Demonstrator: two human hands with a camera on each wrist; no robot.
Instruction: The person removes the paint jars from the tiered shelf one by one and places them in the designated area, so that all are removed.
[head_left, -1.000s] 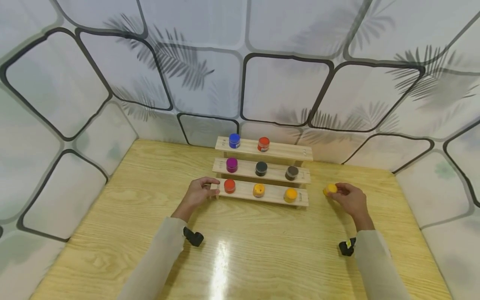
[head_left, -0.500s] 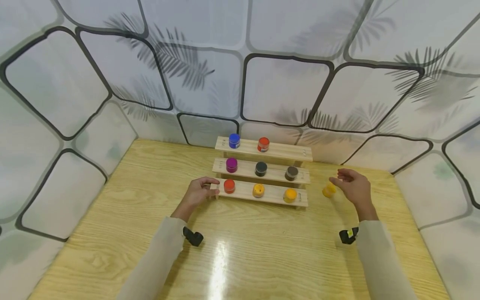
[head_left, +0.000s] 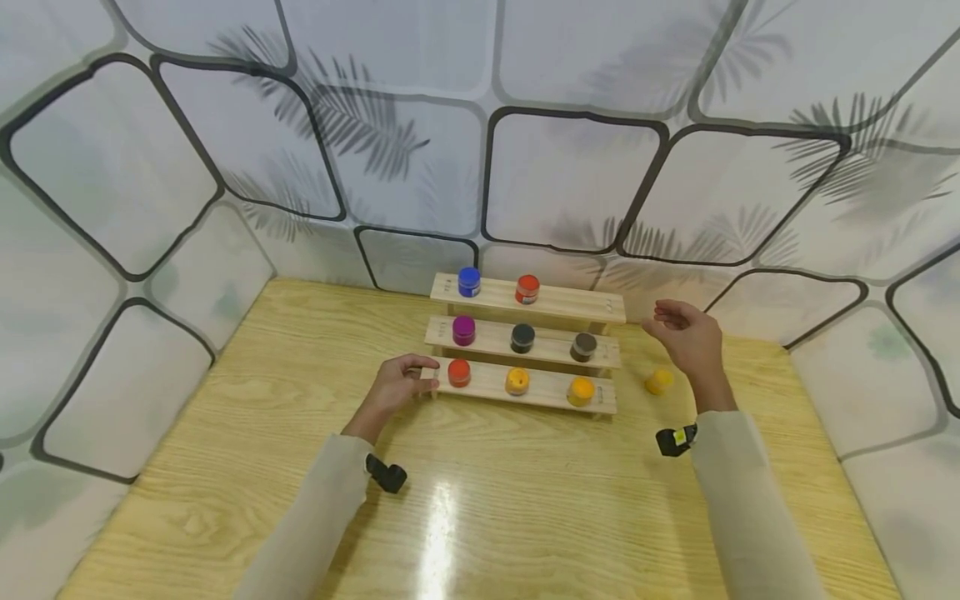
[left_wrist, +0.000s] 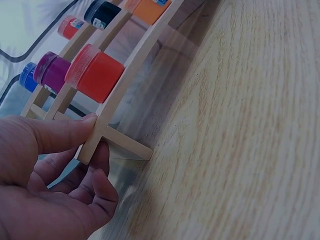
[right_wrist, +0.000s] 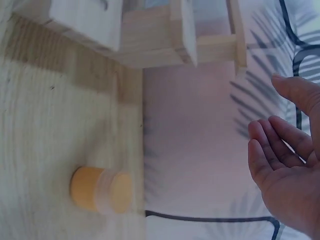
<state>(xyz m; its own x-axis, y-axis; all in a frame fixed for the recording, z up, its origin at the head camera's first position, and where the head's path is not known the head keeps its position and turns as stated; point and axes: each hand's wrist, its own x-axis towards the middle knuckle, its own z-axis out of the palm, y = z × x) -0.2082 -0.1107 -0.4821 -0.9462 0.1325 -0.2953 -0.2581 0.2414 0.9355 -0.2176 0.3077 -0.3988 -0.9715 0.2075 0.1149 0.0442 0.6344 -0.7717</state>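
A three-tier wooden rack (head_left: 549, 389) stands on the table with paint jars on its steps. My left hand (head_left: 396, 388) pinches the left end of the bottom step; the left wrist view shows the thumb on top and fingers beneath. Beside that thumb sits a red paint jar (left_wrist: 95, 72). My right hand (head_left: 688, 342) is raised off the rack's right end, holding nothing, fingers loosely bent and thumb apart. Below it a yellow paint jar (head_left: 659, 382) stands upright on the table, apart from the hand. In the right wrist view this jar (right_wrist: 87, 189) appears sideways.
The top step carries a blue jar (head_left: 468, 282) and a red jar (head_left: 527, 289). On the middle step are a purple jar (head_left: 463, 331), a black jar (head_left: 522, 337) and a dark brownish jar (head_left: 583, 347). Patterned walls (head_left: 570, 183) enclose the table's back and sides.
My right hand has let go of the yellow paint jar, leaving it on the table, and has moved up and away toward the back. The left hand keeps its place on the rack.
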